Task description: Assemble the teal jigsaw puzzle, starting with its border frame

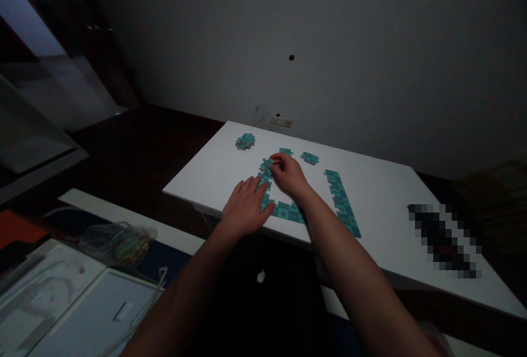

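Observation:
Teal jigsaw pieces lie on a white table, joined into a partial frame with a near row (pixel 285 211) and a right-hand strip (pixel 345 203). My left hand (pixel 246 206) rests flat with fingers spread, touching the left side of that frame. Between the thumb and fingers of my right hand (pixel 288 173) is a puzzle piece (pixel 266 166), at the far end of the left side. Just beyond that hand are a piece (pixel 286 151) at the back and a small group of pieces (pixel 310 157). My left fingers partly cover the left strip.
A pile of puzzle pieces (pixel 245 141) sits at the table's (pixel 387 192) far left corner. A dark blurred-out object (pixel 442 241) lies on the right. Lower left are a clear plastic bag (pixel 119 241), a white box (pixel 88 313) and a cable. A wall with a socket (pixel 281 121) stands behind.

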The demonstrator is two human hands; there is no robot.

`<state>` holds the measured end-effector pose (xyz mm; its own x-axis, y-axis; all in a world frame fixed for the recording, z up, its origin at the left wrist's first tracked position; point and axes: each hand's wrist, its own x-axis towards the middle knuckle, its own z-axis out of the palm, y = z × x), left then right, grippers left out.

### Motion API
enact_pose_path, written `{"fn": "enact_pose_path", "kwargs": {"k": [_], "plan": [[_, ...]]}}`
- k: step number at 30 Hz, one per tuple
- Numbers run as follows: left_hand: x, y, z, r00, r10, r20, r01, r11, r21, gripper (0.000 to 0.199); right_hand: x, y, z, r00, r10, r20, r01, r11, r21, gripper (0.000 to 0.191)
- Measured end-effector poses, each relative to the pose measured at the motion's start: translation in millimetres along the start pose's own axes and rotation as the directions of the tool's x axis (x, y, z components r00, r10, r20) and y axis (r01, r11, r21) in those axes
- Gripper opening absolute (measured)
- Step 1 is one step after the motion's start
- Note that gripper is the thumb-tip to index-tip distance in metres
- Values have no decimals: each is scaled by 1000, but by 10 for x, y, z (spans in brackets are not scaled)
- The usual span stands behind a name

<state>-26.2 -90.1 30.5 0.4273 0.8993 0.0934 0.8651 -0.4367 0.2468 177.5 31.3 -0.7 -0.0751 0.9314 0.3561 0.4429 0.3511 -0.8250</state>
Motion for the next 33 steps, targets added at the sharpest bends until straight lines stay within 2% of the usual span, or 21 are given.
{"fn": "enact_pose_path", "kwargs": {"k": [3,7,10,12,17,19,23,25,28,33], "plan": [[2,5,-19,1000,0,11,0,1000,-4,68,-10,-35,-3,999,-22,30,23,999,-43,30],[1,10,-35,1000,2,12,-2,1000,-10,68,-55,-70,-13,991,-84,108,93,992,-82,47],[-1,16,-37,1000,1,16,-1,1000,-9,69,-66,-69,-32,984,-145,103,154,984,-89,51],[-2,19,-35,1000,3,13,-3,1000,-9,68,-54,-63,-51,988,-136,67,142,987,-80,54],[-4,15,-32,1000,-1,11,1,1000,-16,67,-1,-53,-88,1000,-11,-24,12,999,36,74],[-4,10,-33,1000,1,12,0,1000,-16,67,17,-53,-100,998,25,-63,-21,998,57,69],[-6,8,-39,1000,2,14,-2,1000,-11,67,47,-43,-136,995,19,-94,-21,1000,-14,30],[-8,8,-37,1000,1,10,-1,1000,-16,67,60,-36,-153,995,14,-95,-18,999,-44,22],[-8,6,-23,1000,4,-3,-4,1000,-27,66,65,-33,-168,996,-21,-90,11,994,-105,30],[-2,-1,1,1000,10,-18,-11,999,-38,66,30,-47,-157,992,-123,3,120,969,-218,57]]}}
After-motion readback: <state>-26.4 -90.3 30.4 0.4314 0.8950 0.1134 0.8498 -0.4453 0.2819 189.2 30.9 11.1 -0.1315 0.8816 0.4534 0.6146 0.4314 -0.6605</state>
